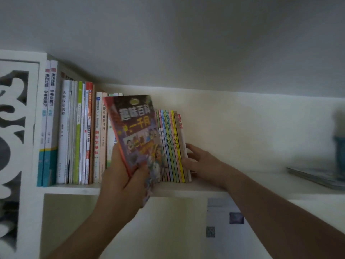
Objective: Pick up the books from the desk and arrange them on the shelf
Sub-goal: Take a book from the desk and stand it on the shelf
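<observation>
Gripped low on the book by the left hand, thumb over the cover. Braced by the open right hand against the thin books. Probably light, slightly floppy; best held near the spine.

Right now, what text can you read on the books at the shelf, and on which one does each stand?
"趣味百科 一千问": cover of the colourful picture book held in the left hand.
"古代汉语教程": spine of the white book.
"教育学基础": red, on the white spine.
"中考总复习": two tall blue-and-white spines.
Thin pastel spines beside the right hand: too small to read.
</observation>
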The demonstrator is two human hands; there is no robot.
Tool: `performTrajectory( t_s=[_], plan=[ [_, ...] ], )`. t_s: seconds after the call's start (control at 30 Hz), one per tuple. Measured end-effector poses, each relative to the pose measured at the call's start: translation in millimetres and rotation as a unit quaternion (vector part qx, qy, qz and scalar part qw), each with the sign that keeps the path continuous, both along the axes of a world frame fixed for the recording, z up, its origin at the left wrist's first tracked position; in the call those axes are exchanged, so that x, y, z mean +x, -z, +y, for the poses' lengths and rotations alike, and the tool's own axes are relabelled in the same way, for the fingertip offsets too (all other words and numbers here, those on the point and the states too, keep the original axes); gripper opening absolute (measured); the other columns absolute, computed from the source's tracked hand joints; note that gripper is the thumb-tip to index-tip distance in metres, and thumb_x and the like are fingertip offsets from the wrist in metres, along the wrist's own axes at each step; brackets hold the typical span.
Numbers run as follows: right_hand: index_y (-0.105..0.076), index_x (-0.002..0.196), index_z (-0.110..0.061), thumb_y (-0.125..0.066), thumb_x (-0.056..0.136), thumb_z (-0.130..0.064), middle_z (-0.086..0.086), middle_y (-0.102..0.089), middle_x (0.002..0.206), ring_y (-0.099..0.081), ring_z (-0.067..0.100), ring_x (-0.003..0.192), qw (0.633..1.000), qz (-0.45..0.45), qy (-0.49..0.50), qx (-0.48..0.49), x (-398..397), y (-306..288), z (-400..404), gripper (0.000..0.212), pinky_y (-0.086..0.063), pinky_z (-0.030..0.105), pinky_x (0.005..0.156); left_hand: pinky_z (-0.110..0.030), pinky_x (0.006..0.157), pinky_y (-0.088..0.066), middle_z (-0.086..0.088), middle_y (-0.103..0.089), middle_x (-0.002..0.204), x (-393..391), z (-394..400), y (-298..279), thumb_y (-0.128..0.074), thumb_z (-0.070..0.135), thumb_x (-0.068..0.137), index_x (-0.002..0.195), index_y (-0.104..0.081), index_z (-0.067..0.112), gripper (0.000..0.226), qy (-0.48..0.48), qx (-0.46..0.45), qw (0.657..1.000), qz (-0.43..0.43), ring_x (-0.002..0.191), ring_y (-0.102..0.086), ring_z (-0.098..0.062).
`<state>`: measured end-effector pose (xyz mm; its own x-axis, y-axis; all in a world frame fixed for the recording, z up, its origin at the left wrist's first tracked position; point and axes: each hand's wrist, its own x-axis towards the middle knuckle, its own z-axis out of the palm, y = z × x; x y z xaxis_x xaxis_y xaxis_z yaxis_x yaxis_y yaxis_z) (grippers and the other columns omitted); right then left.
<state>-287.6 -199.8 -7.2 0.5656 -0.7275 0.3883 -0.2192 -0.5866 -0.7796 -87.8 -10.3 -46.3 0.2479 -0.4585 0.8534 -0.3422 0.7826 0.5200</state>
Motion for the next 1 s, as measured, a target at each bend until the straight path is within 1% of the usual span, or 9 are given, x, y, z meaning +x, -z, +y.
performTrajectory(
  t_s=[0.1, 0.23, 0.43, 0.57, 0.63, 0.73, 0.83, 0.93, 1.0],
  plan=[
    [-0.052, 0.143, -0.058, -0.077, 0.093, -0.047, -0.012, -0.066, 0.14, -0.061, 0.015, 0.133, 1.0, -0.009, -0.018, -0.001, -1, -2, 4, 0.057, -0.056, 0.05, 0.105, -0.034, 0.067, -0.064, 0.02, -0.073, 0.102, 3, 4, 2, -0.06, 0.005, 0.104, 0.117, -0.049, 0.062, 0.059, -0.009, -0.038, 0.999, -0.008, 0.083, -0.072, -0.003],
    [-0.059, 0.131, -0.059, -0.075, 0.097, -0.03, -0.006, -0.072, 0.131, -0.07, 0.015, 0.119, 0.999, -0.023, -0.023, 0.009, -13, 1, 4, 0.048, -0.06, 0.046, 0.098, -0.036, 0.084, -0.063, 0.018, -0.072, 0.12, -11, -2, -5, -0.061, 0.023, 0.096, 0.124, -0.048, 0.06, 0.048, 0.033, -0.044, 0.998, -0.021, 0.109, -0.071, -0.007],
    [-0.057, 0.142, -0.049, -0.078, 0.09, -0.047, -0.014, -0.07, 0.131, -0.065, 0.005, 0.123, 0.992, 0.056, 0.058, -0.092, -11, -1, 7, 0.056, -0.062, 0.038, 0.094, -0.041, 0.095, -0.061, 0.021, -0.067, 0.128, -45, -25, -27, -0.057, 0.012, 0.107, 0.137, -0.04, 0.054, 0.054, 0.045, -0.04, 0.998, -0.033, 0.119, -0.067, -0.004],
    [-0.053, 0.144, -0.048, -0.074, 0.088, -0.031, -0.01, -0.074, 0.123, -0.07, 0.012, 0.111, 0.976, 0.053, 0.177, -0.114, -47, 1, 5, 0.062, -0.063, 0.036, 0.088, -0.047, 0.076, -0.064, 0.027, -0.071, 0.099, -54, -45, -37, -0.053, 0.024, 0.109, 0.128, -0.04, 0.063, 0.046, 0.0, -0.053, 0.997, -0.054, 0.086, -0.071, -0.003],
    [-0.06, 0.134, -0.039, -0.069, 0.089, -0.015, -0.001, -0.078, 0.112, -0.075, 0.021, 0.096, 0.966, 0.027, 0.235, -0.106, -74, -1, 4, 0.052, -0.064, 0.04, 0.083, -0.034, 0.066, -0.063, 0.016, -0.071, 0.089, -61, -60, -37, -0.049, 0.028, 0.11, 0.138, -0.039, 0.049, 0.036, -0.053, -0.028, 0.994, -0.089, 0.077, -0.07, -0.004],
    [-0.062, 0.14, -0.031, -0.065, 0.093, -0.008, 0.001, -0.075, 0.103, -0.075, 0.024, 0.084, 0.963, -0.033, 0.254, -0.081, -94, -4, 14, 0.052, -0.066, 0.039, 0.063, -0.022, 0.064, -0.062, 0.003, -0.072, 0.107, -71, -82, -33, -0.052, 0.029, 0.108, 0.16, -0.017, 0.03, 0.063, -0.107, 0.071, 0.985, -0.118, 0.072, -0.07, -0.002],
    [-0.062, 0.139, -0.04, -0.066, 0.094, -0.015, -0.013, -0.071, 0.106, -0.072, 0.012, 0.089, 0.95, 0.001, 0.252, -0.183, -81, 2, 35, 0.052, -0.061, 0.02, 0.065, -0.031, 0.08, -0.061, -0.001, -0.07, 0.122, -73, -92, -28, -0.068, 0.041, 0.097, 0.159, 0.02, 0.048, 0.108, -0.17, 0.136, 0.958, -0.188, 0.083, -0.068, -0.007],
    [-0.056, 0.14, -0.056, -0.062, 0.098, -0.021, -0.024, -0.07, 0.117, -0.069, -0.004, 0.093, 0.959, 0.025, 0.17, -0.224, -48, 11, 60, 0.055, -0.054, 0.009, 0.072, -0.027, 0.085, -0.059, 0.008, -0.067, 0.121, -72, -89, -26, -0.073, 0.052, 0.092, 0.155, 0.018, 0.056, 0.11, -0.155, 0.122, 0.955, -0.22, 0.098, -0.073, -0.01],
    [-0.043, 0.137, -0.072, -0.055, 0.104, -0.024, -0.031, -0.07, 0.111, -0.071, -0.001, 0.091, 0.968, 0.037, 0.127, -0.211, -29, 13, 66, 0.06, -0.056, 0.013, 0.074, -0.015, 0.071, -0.056, 0.007, -0.07, 0.104, -67, -85, -25, -0.069, 0.044, 0.098, 0.159, 0.01, 0.054, 0.1, -0.141, 0.116, 0.963, -0.197, 0.081, -0.07, 0.001]
  ],
)
